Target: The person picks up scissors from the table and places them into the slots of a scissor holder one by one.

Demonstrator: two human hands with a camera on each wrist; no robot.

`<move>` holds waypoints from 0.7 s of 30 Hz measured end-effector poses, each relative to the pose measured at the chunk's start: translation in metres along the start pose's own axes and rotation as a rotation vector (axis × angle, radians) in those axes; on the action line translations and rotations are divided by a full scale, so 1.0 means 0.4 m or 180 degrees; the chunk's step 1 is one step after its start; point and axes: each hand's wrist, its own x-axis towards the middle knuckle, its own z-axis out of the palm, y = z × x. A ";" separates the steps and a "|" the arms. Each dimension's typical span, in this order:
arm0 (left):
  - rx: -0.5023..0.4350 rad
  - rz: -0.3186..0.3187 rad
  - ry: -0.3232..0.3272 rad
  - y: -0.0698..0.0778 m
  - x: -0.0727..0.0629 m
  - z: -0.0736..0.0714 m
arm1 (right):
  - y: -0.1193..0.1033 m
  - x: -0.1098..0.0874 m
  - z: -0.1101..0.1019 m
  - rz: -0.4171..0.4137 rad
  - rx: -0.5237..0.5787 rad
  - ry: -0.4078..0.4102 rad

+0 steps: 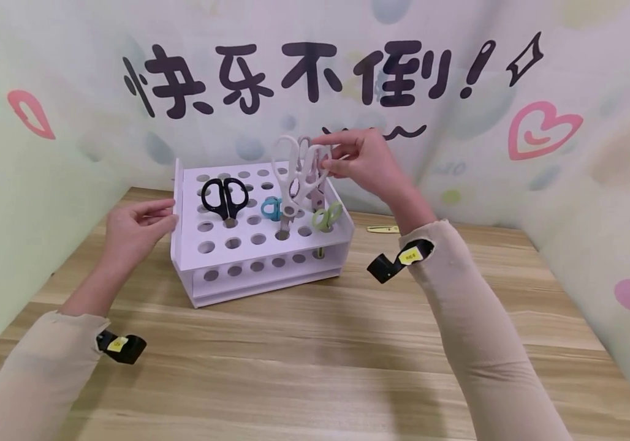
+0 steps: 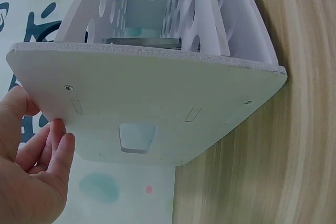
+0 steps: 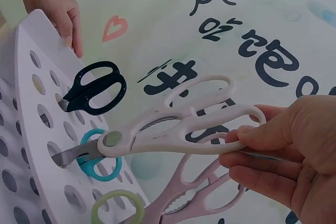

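My right hand (image 1: pixel 356 159) pinches one handle loop of the white scissors (image 3: pixel 157 119) between thumb and fingers. Their handles point up, and the blades reach down into a front hole of the white rack (image 1: pixel 260 251). Against the rack's left side panel (image 2: pixel 157 87), near its upper edge, rest the fingertips of my left hand (image 1: pixel 135 229). Black scissors (image 1: pixel 225 199) stand in the rack on the left. Small teal scissors (image 1: pixel 272 209) sit mid-rack, partly behind the white pair. Pink scissors (image 3: pixel 194 192) and green scissors (image 1: pixel 326 216) stand to the right.
A slim yellow object (image 1: pixel 383 229) lies on the wooden table (image 1: pixel 271 361), right of the rack. Behind the rack hangs a patterned cloth (image 1: pixel 271 116) with large dark characters. The rack has two tiers with rows of round holes.
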 end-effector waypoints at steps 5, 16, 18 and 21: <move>0.0058 0.0006 -0.0006 0.001 0.004 -0.001 | 0.017 -0.006 0.020 -0.0036 -0.0072 -0.0067; 0.0035 -0.0023 -0.0016 0.005 0.004 0.001 | 0.041 -0.008 0.063 -0.0097 -0.0076 -0.0069; 0.0035 -0.0056 -0.0021 0.004 0.001 0.001 | 0.046 -0.010 0.069 -0.0144 -0.0031 -0.0069; 0.0029 -0.0074 -0.0015 0.003 0.000 0.000 | 0.051 -0.014 0.078 -0.0199 -0.0023 -0.0069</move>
